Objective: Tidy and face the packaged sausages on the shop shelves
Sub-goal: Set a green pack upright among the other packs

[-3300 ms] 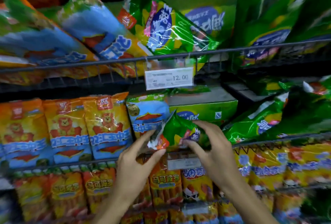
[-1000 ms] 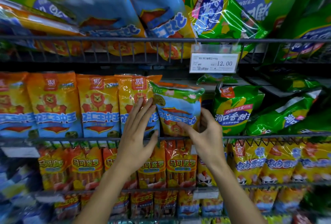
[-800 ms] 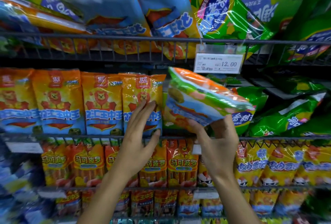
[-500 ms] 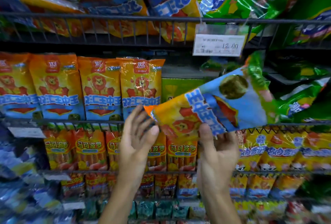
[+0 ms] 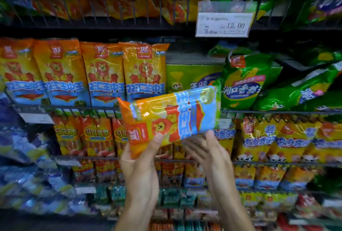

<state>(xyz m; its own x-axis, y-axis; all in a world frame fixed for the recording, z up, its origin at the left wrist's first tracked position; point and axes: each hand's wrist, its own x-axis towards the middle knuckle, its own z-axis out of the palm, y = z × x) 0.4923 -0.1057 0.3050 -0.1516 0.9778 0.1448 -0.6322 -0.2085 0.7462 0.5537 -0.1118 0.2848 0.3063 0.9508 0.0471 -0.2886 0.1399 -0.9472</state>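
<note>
- One sausage pack [image 5: 172,118] lay sideways before the shelf gap [image 5: 192,79], right of four upright packs [image 5: 144,71].
- Left hand [image 5: 142,168] pinched its end; right hand [image 5: 209,155], fingers apart, had let go.

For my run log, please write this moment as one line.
step: facing lion pack | pack: sideways, off shelf | left hand: grips pack's orange end | right hand: open, under pack | gap beside orange row
</note>
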